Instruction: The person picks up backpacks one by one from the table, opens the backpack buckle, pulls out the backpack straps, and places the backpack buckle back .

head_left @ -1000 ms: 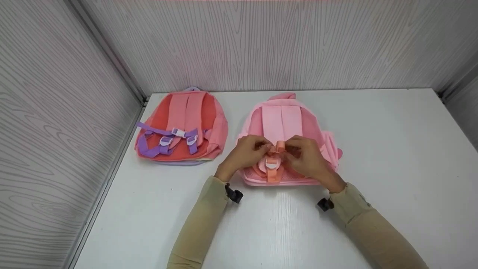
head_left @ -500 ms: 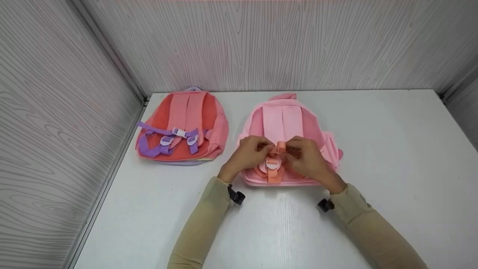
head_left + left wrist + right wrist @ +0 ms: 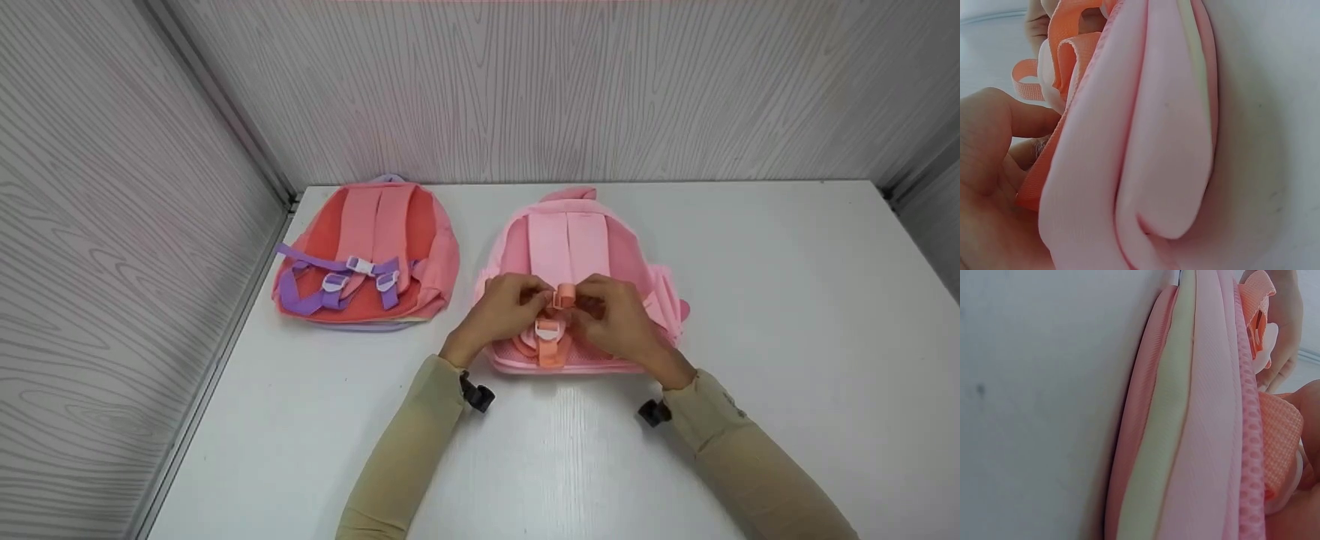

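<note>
A pink backpack (image 3: 622, 247) lies on the table with its shoulder straps facing up. Above its lower half my left hand (image 3: 499, 307) pinches one end of an orange chest strap, mostly hidden by the fingertips. From the other side, my right hand (image 3: 619, 315) pinches the folded orange strap (image 3: 565, 295), and the two held ends meet between the hands. Just below sits a white strap adjuster (image 3: 548, 330) threaded with orange webbing. In the left wrist view, orange webbing (image 3: 1069, 22) loops beside the pink fabric; the right wrist view has an orange strap (image 3: 1280, 439) near my fingers.
To the left lies a second backpack (image 3: 439, 262), coral and red, with purple straps (image 3: 304, 304) and a fastened white buckle (image 3: 360, 265). Both bags rest on a white table (image 3: 795, 315). Wood-grain panels (image 3: 600, 90) stand behind and at the sides.
My left hand has moved slightly right, bringing its strap end up against the orange piece in my right hand. The right hand stays nearly still, and both backpacks keep their places.
</note>
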Motion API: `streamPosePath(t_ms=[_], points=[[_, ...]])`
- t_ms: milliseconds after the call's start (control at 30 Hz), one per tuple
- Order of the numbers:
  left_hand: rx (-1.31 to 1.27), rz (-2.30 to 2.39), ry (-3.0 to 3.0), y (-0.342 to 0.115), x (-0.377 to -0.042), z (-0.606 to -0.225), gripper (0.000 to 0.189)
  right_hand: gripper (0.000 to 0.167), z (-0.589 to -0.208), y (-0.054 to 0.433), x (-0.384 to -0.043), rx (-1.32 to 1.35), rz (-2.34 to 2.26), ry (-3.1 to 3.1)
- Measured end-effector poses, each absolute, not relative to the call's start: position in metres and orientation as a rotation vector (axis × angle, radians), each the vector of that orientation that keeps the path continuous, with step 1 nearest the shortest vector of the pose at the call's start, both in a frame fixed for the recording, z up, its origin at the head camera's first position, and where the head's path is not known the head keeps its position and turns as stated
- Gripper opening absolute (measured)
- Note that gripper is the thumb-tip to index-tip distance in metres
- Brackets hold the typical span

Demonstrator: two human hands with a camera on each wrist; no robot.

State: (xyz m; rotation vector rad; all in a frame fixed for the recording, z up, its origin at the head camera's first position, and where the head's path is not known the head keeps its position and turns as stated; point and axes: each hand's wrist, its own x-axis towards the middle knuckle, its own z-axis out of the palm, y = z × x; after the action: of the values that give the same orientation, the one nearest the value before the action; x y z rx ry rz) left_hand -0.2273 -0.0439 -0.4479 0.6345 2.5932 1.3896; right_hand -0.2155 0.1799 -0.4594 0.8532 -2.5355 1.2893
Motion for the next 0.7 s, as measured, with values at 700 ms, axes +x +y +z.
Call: streamPosePath(t_ms=[700], points=[[0.709,1.4,2.541,-0.056,-0.232,-0.445,0.02,0.013,-0.457,0.181,-0.216,0.869,1.299,-2.515]])
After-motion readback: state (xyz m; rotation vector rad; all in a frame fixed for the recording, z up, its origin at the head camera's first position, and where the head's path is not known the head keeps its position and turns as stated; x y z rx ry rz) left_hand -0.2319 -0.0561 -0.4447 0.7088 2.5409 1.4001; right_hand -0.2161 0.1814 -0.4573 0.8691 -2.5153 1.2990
